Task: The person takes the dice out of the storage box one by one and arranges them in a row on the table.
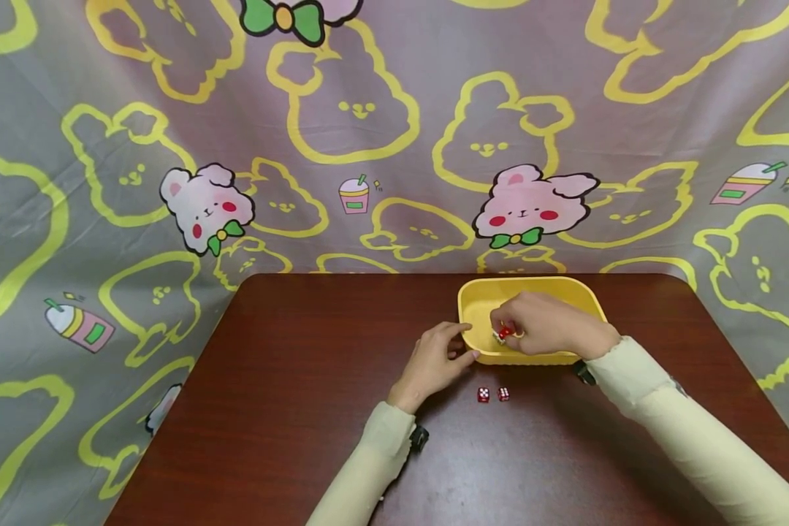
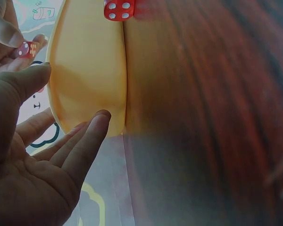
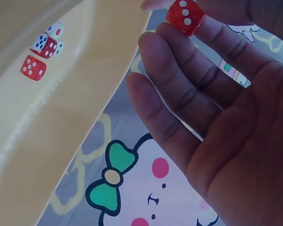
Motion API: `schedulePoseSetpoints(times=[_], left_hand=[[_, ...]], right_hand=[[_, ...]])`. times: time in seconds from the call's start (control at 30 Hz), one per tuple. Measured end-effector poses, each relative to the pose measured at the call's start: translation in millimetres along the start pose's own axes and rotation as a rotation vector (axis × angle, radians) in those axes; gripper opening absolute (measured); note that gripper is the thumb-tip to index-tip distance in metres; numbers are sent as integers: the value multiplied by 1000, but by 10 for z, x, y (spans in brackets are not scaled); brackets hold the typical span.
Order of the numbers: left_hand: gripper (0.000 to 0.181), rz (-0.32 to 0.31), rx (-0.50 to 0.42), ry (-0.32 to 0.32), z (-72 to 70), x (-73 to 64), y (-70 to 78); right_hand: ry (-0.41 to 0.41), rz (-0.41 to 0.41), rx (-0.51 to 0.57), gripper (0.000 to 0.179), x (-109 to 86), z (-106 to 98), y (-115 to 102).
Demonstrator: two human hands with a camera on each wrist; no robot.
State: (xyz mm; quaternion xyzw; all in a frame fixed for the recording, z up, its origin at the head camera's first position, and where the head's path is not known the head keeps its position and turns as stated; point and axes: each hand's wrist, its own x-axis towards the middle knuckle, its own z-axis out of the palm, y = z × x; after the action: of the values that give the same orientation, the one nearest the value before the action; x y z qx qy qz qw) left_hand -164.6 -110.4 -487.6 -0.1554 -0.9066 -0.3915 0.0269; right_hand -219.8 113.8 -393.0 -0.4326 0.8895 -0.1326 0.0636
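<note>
My right hand [image 1: 546, 321] is over a yellow plastic bin [image 1: 532, 359], pinching a red die with white pips [image 3: 185, 17] between thumb and fingertips. Several dice lie together on the bin floor in the right wrist view, among them a red die [image 3: 33, 68] and a white die [image 3: 55, 30]. At the bin's left end, my left hand [image 1: 432, 363] has its fingers extended, with thumb and fingertips at the rim and wall. On the table in front of the bin sit two red dice, a left one [image 1: 483, 394] and a right one [image 1: 503, 394].
The bin stands near the back edge of a dark brown wooden table [image 1: 315, 380]. Behind and beside the table hangs a grey curtain [image 1: 394, 183] printed with cartoon animals. Dark wrist cameras are strapped at both sleeves.
</note>
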Motion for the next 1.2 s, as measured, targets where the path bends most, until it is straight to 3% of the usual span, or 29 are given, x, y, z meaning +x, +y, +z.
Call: schedulePoseSetpoints(times=[0.43,1.2], left_hand=[[48,7,-17,10,20,2,-17],[50,7,-8,6,10,3,0]], right_hand=[[4,32,11,18,-180,48,-103],[49,-10,32,23,-385,186,-121]])
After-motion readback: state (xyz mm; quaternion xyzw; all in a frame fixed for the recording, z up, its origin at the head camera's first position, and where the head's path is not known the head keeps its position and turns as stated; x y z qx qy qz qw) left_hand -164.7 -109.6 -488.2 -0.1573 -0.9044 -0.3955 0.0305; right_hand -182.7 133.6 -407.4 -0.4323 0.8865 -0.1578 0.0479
